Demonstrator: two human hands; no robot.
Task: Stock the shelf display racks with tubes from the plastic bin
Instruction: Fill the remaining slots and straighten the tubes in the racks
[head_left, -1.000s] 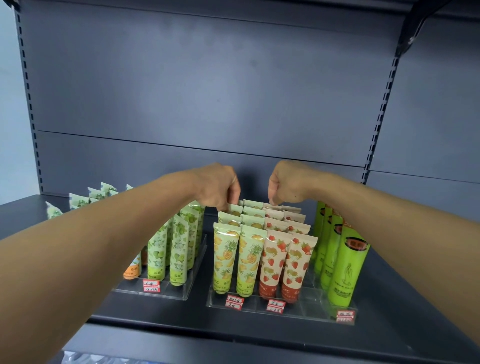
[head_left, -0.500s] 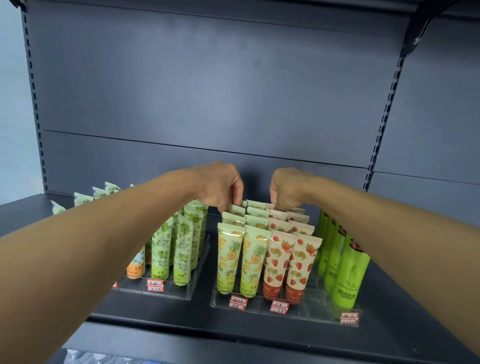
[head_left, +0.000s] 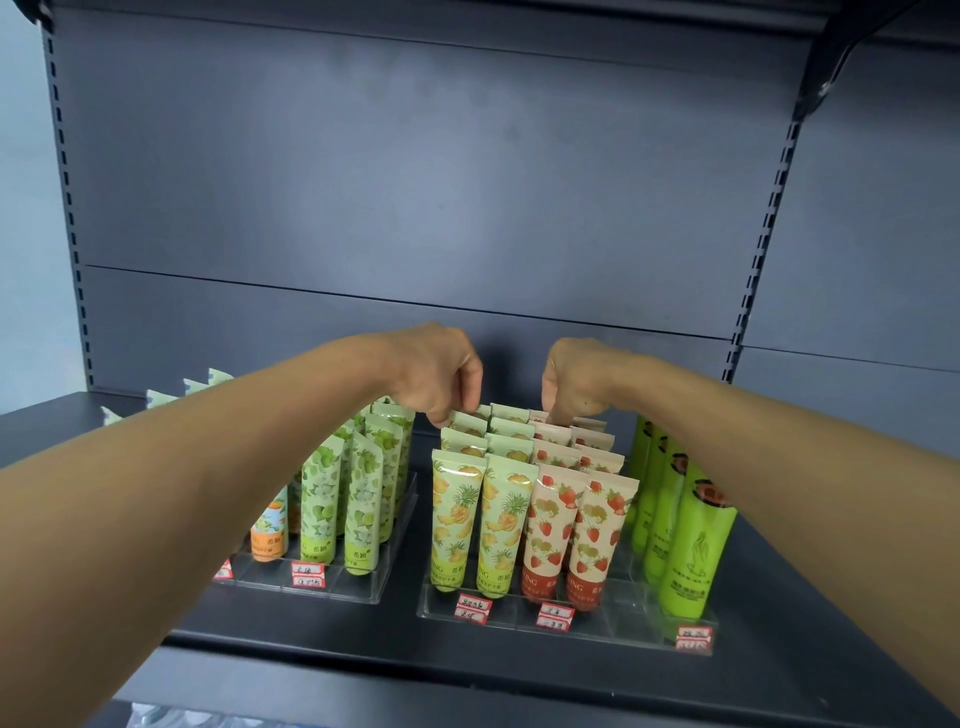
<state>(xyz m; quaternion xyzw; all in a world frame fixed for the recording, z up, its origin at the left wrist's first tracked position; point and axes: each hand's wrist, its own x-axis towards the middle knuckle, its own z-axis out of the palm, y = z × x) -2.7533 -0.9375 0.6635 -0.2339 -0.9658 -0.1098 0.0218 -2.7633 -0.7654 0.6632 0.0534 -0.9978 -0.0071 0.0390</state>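
1. Head view: two bare forearms reach over a dark shelf (head_left: 779, 597) to the rear of a clear display rack (head_left: 613, 626), taken below as the landmark.
2. Left hand (head_left: 439, 376): fingers curled downward at the rack's back left corner, the grip closed in a pinch on the crimped top of a rear pineapple tube (head_left: 466, 418).
3. Right hand (head_left: 574, 382): fingers curled downward at the rack's back centre, fingertips touching the top of a rear strawberry tube (head_left: 550, 430); whether this grip clamps the tube or only rests on it cannot be told.
4. Rack contents: pineapple tubes (head_left: 457, 525) stand upright in the two left columns, strawberry tubes (head_left: 550, 530) in the two columns just beside them, and taller green tubes (head_left: 693, 551) in the right-hand column.
5. Front rim of the rack: red-and-white price labels (head_left: 472, 609) under each product group.
6. Left of the rack, apart from it: a second clear rack (head_left: 332, 584) holding green leaf-print tubes (head_left: 363, 504) and an orange tube (head_left: 270, 530), partly hidden by the left forearm.
7. Below the shelf's front edge, far forward of the rack: a sliver of clear plastic (head_left: 171, 719), too little in view to identify.
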